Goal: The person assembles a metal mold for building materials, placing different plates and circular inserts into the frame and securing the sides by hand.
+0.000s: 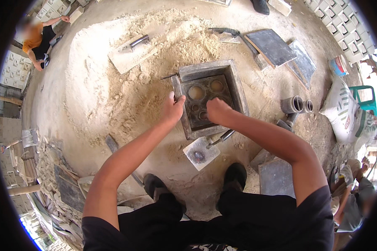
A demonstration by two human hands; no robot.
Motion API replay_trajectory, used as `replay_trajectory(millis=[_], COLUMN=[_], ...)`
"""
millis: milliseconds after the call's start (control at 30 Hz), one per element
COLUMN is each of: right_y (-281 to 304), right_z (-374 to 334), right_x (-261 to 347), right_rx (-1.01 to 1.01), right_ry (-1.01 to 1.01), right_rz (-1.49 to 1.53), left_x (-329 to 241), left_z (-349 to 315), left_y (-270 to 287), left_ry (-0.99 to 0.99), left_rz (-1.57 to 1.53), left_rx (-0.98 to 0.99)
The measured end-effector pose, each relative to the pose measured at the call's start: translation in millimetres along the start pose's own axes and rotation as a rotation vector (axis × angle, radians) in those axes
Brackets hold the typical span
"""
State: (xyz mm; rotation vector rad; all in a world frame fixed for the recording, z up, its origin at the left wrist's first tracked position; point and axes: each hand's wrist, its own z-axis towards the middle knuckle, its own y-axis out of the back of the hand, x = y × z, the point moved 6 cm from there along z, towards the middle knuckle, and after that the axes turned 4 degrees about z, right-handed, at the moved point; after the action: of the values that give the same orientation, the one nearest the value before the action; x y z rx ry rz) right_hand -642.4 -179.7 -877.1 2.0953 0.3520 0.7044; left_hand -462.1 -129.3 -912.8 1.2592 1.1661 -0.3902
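A square, open-topped mold box (243, 98) with thick grey walls stands on the floor in front of me. Round openings of different sizes show in its dark inner plate (207, 83). My left hand (174, 108) is closed on the box's left wall, thumb over the rim. Inside the box, toward its right side, my right hand (219, 111) is closed in a fist over the plate; whatever its fingers hold is hidden. Just below the box lies a square-bladed trowel (200, 154), its dark handle pointing up to the right.
Pale sandy powder (92, 71) is heaped at the left, with a handled float (130, 54) on it. Flat dark boards (272, 47), short pipe pieces (290, 105) and a white sack (339, 109) lie to the right. A person in orange (32, 41) is at the far left.
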Motion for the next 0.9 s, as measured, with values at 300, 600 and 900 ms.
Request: replay_trajectory(millis=[300,600,900], right_y=[115,64,64], right_z=[-9,6,14], right_x=[-144,-141,-151], right_rx=[-0.745,-0.368,-0.375], right_ry=[-0.073,-0.205,-0.190], right_rz=[0.293,0.707,0.546], left_x=[-49,-21,-13], left_z=[-17,-4,21], left_y=[-16,-16,-19], left_ry=[0.052,-0.081,-0.098], left_rz=[-0.032,0.055,-0.086], left_rx=[0.100,0.037,-0.098])
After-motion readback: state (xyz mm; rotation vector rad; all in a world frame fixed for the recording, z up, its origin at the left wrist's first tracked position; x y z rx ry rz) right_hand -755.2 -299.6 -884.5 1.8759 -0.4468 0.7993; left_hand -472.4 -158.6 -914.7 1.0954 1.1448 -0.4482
